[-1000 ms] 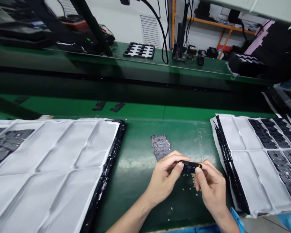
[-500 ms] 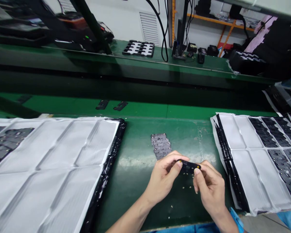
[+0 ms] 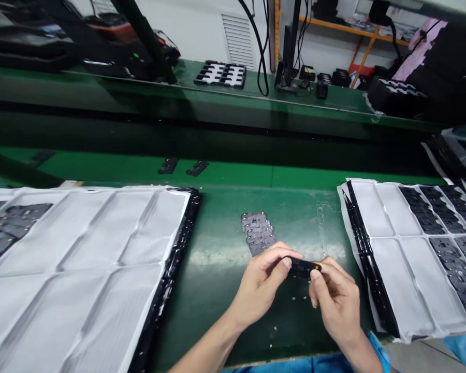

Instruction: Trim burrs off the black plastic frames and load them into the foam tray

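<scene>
Between my two hands is a small, flat black plastic part (image 3: 303,267) with a yellow spot near its right end. My left hand (image 3: 262,282) pinches its left end between thumb and fingers. At the other end, the thumb and fingers of my right hand (image 3: 336,295) are closed on it. Just beyond my left hand, several similar dark grey parts (image 3: 258,230) lie overlapped in a row on the green worktop (image 3: 217,300). Tiny pale bits are scattered on the worktop below the held part.
A white-lined tray (image 3: 93,228) with dark parts at its far left stands on the left. Another lined tray (image 3: 411,280), partly filled, sits on the right. Two loose dark parts (image 3: 197,168) lie farther back, below a raised green shelf (image 3: 225,93).
The held part is tilted slightly differently, and the yellow spot near its left end no longer shows. Both hands keep their grip in nearly the same place.
</scene>
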A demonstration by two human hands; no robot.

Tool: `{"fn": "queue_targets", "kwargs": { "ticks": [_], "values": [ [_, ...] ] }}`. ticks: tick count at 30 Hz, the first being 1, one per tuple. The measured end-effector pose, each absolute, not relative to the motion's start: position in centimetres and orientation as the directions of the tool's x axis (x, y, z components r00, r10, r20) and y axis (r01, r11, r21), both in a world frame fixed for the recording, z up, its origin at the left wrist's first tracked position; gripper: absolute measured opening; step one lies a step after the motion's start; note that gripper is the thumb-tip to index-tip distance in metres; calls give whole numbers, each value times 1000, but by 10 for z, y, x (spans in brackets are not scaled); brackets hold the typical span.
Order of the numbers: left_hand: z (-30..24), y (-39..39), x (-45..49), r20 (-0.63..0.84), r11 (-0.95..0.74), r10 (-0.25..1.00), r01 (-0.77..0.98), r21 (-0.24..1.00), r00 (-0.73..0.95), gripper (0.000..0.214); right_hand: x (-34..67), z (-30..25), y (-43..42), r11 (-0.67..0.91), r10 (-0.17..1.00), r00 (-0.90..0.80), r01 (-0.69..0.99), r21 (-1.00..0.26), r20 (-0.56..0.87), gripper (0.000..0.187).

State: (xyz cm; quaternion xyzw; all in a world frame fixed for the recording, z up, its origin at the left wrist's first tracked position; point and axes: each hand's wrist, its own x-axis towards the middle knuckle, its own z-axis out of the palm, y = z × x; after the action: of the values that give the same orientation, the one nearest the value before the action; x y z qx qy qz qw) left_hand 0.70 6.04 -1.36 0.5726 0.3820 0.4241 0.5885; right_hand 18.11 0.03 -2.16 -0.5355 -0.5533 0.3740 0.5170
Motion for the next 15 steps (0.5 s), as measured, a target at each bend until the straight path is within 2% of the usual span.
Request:
{"fn": "queue_targets", "kwargs": {
  "ticks": [6, 9, 15],
  "values": [
    [-13, 58, 11, -117, 155, 948, -105, 982, 297, 29, 184, -24, -2, 187, 977, 44, 285, -940, 208, 25],
    [-8, 51, 15, -194, 229, 945, -112, 967, 262, 29, 185, -20, 2, 145, 981, 96, 233, -962, 171, 25],
    [-5, 41, 17, -168, 190, 956, -68, 980, 241, 27, 179, -18, 8, 110, 973, 182, 179, -978, 142, 23]
  ]
}}
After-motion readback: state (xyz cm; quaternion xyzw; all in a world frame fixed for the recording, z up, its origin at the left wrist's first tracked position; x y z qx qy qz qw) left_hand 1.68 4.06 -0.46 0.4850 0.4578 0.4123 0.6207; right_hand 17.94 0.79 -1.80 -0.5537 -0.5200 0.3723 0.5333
